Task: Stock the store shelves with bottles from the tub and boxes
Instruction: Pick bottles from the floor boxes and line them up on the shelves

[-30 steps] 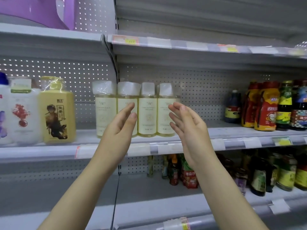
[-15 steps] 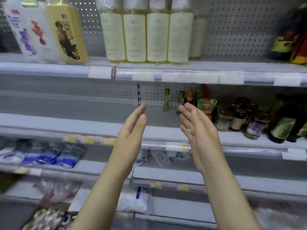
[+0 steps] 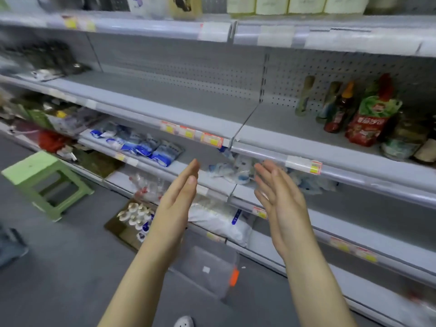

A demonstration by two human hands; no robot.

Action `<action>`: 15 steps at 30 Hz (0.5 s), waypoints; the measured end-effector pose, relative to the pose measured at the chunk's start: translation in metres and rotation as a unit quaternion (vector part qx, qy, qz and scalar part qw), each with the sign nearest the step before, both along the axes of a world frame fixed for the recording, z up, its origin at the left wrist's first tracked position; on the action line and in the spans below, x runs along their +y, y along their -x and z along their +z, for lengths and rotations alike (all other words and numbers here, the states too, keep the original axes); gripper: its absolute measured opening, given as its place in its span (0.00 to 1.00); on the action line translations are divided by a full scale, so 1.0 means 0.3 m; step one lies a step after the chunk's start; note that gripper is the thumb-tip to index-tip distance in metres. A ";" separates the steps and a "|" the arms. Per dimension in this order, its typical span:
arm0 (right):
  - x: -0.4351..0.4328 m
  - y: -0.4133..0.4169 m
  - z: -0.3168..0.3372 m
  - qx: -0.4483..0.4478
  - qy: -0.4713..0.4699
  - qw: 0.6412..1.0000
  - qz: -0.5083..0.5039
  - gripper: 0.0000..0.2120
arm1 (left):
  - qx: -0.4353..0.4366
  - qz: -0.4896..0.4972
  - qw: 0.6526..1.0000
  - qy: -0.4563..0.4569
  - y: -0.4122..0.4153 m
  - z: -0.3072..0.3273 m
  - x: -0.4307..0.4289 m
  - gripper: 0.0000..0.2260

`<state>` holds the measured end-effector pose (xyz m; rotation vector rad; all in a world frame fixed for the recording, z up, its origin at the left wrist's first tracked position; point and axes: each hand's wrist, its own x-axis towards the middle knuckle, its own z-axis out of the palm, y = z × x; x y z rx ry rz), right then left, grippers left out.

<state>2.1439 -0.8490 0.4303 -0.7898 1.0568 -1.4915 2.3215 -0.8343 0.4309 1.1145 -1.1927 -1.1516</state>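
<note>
Several boxed bottles [image 3: 135, 217] stand caps-up; left hand [image 3: 175, 204], right hand [image 3: 282, 205] flat.

Tub [image 3: 207, 270]: clear plastic with an orange latch at its right end. It sits on the grey floor at 6 o'clock; contents unreadable.
Box [image 3: 123, 234]: open brown cardboard on the floor, at 10 o'clock from the tub.
Boxed bottles [image 3: 135, 214]: white-capped, upright, packed close.
Shelved bottles [image 3: 295, 4]: cream, in a row on the top shelf [image 3: 354, 41] at 12 o'clock; only the bases show.
</note>
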 end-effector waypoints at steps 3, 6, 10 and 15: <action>0.001 -0.071 -0.012 0.001 -0.007 1.000 0.024 0.14 | 0.013 0.039 0.999 -0.009 -0.080 -0.012 0.039 0.17; 0.002 -0.151 -0.023 0.004 -0.019 0.999 0.041 0.14 | 0.002 0.065 0.998 -0.016 -0.165 -0.034 0.071 0.18; -0.002 -0.297 -0.028 0.013 -0.032 0.997 0.070 0.15 | -0.009 0.092 0.995 -0.027 -0.317 -0.070 0.100 0.23; -0.004 -0.531 -0.007 0.028 -0.027 0.995 0.095 0.13 | -0.004 0.116 0.993 -0.027 -0.551 -0.055 0.128 0.25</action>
